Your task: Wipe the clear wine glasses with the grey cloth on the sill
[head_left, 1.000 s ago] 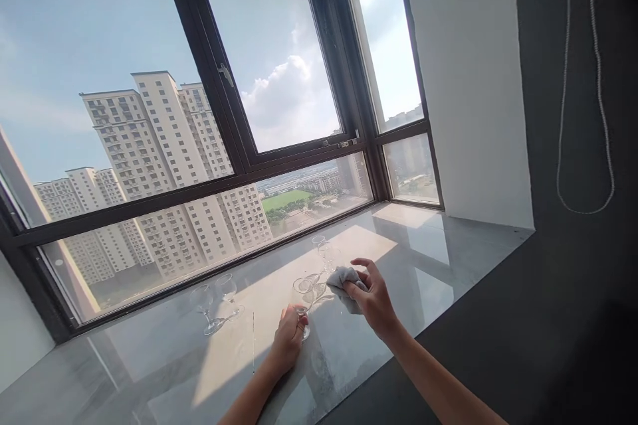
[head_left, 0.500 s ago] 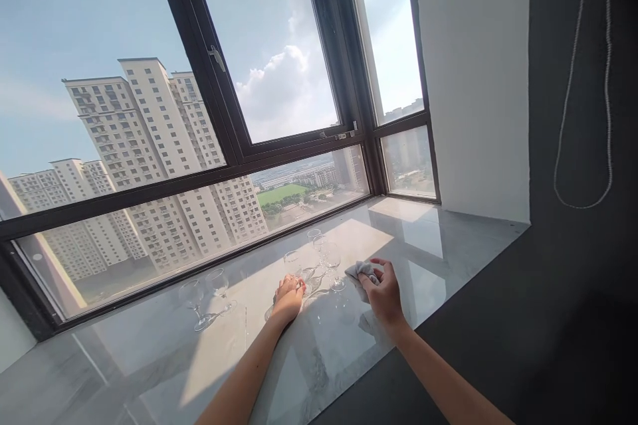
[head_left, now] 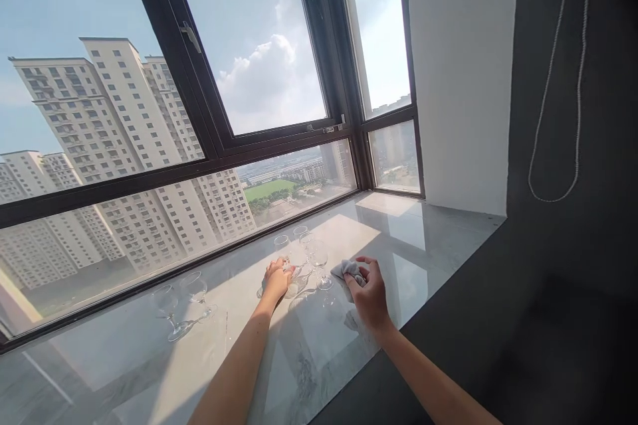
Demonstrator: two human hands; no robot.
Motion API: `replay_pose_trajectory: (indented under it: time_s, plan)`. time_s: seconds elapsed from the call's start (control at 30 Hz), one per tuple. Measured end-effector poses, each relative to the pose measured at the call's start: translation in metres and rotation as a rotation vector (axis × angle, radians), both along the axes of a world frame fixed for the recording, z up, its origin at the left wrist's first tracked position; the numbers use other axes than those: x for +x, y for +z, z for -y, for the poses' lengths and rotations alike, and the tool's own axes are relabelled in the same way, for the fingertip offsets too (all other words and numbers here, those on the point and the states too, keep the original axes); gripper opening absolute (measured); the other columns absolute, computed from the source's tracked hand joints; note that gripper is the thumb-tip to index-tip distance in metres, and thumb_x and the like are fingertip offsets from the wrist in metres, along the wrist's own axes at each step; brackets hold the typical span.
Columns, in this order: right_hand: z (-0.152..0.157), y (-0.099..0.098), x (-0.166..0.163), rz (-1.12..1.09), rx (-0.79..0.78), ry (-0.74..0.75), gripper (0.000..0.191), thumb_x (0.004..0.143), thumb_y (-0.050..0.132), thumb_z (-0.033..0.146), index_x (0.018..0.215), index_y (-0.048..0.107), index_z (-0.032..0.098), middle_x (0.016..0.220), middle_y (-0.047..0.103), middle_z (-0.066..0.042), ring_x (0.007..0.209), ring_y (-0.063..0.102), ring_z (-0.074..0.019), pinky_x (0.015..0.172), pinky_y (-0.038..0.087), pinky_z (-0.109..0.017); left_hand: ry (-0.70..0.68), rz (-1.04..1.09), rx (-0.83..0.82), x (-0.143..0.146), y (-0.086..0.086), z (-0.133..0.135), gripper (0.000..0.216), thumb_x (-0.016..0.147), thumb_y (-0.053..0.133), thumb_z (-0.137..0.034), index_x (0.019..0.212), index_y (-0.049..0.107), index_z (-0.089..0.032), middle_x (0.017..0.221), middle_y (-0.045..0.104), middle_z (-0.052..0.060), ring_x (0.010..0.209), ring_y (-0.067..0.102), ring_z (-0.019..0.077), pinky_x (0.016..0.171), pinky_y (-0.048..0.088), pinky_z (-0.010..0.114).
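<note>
I look down through the head camera on a long marble sill (head_left: 428, 239) beneath a wide, dark-framed window (head_left: 214, 139). Tower blocks and a cloudy sky fill the glass.

At the lower left of the frame, a pair of wine glasses (head_left: 182, 302) stands on the sill, well apart from both hands.

At the centre, the left hand (head_left: 276, 279) lies low on the stone. Its fingers are bent over a glass (head_left: 295, 285) that looks tipped rather than upright. The hand touches the glass, but I cannot tell whether the fingers close round it. Just beyond, nearer the window, a cluster of glasses (head_left: 318, 257) stands upright.

Just right of centre, the right hand (head_left: 371, 295) pinches a small grey cloth (head_left: 347, 270) between thumb and fingers. The cloth rests on the sill beside the cluster.

At the far right, a white wall (head_left: 458, 80) gives way to a dark one where a looped bead cord (head_left: 551, 119) hangs.

A second ago the left hand held that glass upright by its stem, with the cloth close against it. Now the hand has moved forward to the cluster, the glass is down on the stone, and the cloth sits apart from it. I judge the cloth is no longer working on this glass.
</note>
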State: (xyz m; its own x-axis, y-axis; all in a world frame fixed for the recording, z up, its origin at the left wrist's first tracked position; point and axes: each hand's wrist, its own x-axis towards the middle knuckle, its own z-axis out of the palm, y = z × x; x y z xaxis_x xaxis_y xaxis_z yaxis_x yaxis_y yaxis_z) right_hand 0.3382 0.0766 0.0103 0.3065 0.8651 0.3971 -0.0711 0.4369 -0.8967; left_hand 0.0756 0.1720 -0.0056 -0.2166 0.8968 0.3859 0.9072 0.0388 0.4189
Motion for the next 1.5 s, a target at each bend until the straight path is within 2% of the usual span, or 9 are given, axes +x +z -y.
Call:
replay_pose_trajectory:
  time_s: [0.1,0.23,0.4,0.57,0.7,0.9,1.1,1.3,1.5]
  plan:
    - [0.003,0.007,-0.003,0.019,0.018,-0.001,0.041,0.081,0.065,0.044,0.110,0.049,0.020,0.079,0.063,-0.002,0.065,0.058,-0.0165,0.058,0.045,-0.027,-0.018,0.171,0.098,-0.003,0.000,0.018,0.033,0.084,0.056,-0.034,0.113,0.059,-0.019,0.117,0.061,0.012,0.114,0.054,0.0247,0.097,0.042,0.035]
    - [0.011,0.031,-0.018,0.015,0.050,0.016,0.039,0.080,0.066,0.040,0.110,0.050,0.021,0.080,0.063,-0.001,0.065,0.057,-0.0154,0.057,0.045,-0.026,-0.044,0.287,0.373,-0.015,0.001,0.063,0.016,0.085,0.049,-0.027,0.096,0.059,-0.020,0.099,0.062,0.007,0.094,0.060,0.0208,0.089,0.047,0.035]
    - [0.030,0.054,-0.058,-0.076,0.096,0.095,0.038,0.080,0.067,0.037,0.110,0.049,0.022,0.081,0.064,-0.002,0.064,0.057,-0.0142,0.057,0.046,-0.024,0.237,0.188,0.676,-0.053,0.012,0.114,0.016,0.084,0.051,-0.023,0.100,0.048,-0.022,0.100,0.053,0.007,0.099,0.054,0.0239,0.093,0.044,0.042]
    - [0.050,0.028,-0.095,0.002,0.171,0.142,0.033,0.083,0.063,0.034,0.110,0.048,0.022,0.077,0.062,0.001,0.060,0.055,-0.0129,0.055,0.045,-0.023,0.700,0.357,0.534,-0.095,0.017,0.130,0.044,0.081,0.053,-0.024,0.120,0.033,-0.019,0.126,0.045,0.016,0.125,0.045,0.0280,0.096,0.043,0.039]
    - [0.054,-0.002,-0.108,0.137,0.235,0.182,0.029,0.085,0.059,0.028,0.111,0.047,0.024,0.079,0.064,0.001,0.066,0.061,-0.0144,0.062,0.049,-0.025,0.828,0.429,0.283,-0.114,0.015,0.125,0.051,0.082,0.052,-0.026,0.128,0.030,-0.023,0.134,0.048,0.016,0.122,0.053,0.0278,0.087,0.047,0.035]
    - [0.054,-0.012,-0.111,0.288,0.299,0.228,0.028,0.088,0.054,0.025,0.114,0.045,0.024,0.086,0.065,-0.002,0.073,0.063,-0.0158,0.067,0.050,-0.026,0.764,0.436,0.097,-0.134,0.018,0.115,0.049,0.078,0.054,-0.025,0.126,0.043,-0.024,0.115,0.066,0.011,0.099,0.066,0.0296,0.074,0.048,0.035]
    - [0.053,-0.010,-0.111,0.300,0.285,0.245,0.027,0.088,0.053,0.024,0.114,0.044,0.024,0.083,0.064,-0.001,0.070,0.061,-0.0150,0.065,0.049,-0.025,0.652,0.385,0.021,-0.133,0.019,0.119,0.022,0.089,0.046,-0.034,0.094,0.064,-0.023,0.093,0.073,0.009,0.086,0.068,0.0269,0.068,0.046,0.031]
    - [0.054,-0.009,-0.108,0.281,0.328,0.195,0.029,0.088,0.053,0.020,0.115,0.045,0.024,0.087,0.065,-0.002,0.075,0.063,-0.0159,0.068,0.051,-0.026,0.121,0.063,0.190,-0.061,0.021,0.136,0.027,0.092,0.046,-0.026,0.105,0.070,-0.021,0.098,0.074,0.008,0.088,0.068,0.0212,0.072,0.046,0.027]
    - [0.064,0.006,-0.083,0.536,0.612,0.131,0.031,0.086,0.049,0.010,0.114,0.047,0.023,0.094,0.062,-0.006,0.085,0.061,-0.0209,0.073,0.051,-0.032,-0.149,-0.365,0.203,0.015,0.038,0.149,0.024,0.088,0.051,-0.014,0.097,0.070,-0.025,0.085,0.069,0.004,0.081,0.064,0.0189,0.062,0.040,0.023]
